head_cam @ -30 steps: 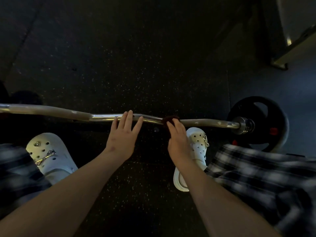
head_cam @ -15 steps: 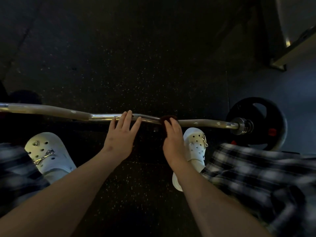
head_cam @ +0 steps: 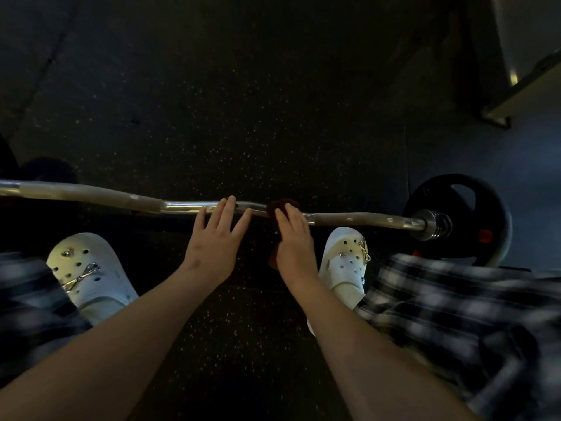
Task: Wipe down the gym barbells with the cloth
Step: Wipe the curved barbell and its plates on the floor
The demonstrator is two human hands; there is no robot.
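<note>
Maroon cloth [head_cam: 283,205] is pressed onto the middle of the EZ curl barbell [head_cam: 358,219] by the flat right hand [head_cam: 296,241]; the bar is steadied by the left hand [head_cam: 215,241], fingers spread straight. Wiping is judged partway (outer stretches probably remain).

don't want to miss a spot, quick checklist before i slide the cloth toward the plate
1. Cloth on the bar: ok, right hand presses it there.
2. Bar steadied: ok, left hand rests flat-fingered on it.
3. Bar bare up to the plate: ok.
4. Thumb pinching the cloth: cannot tell, hidden.
5. Right shoe clear of the bar: cannot tell.
</note>
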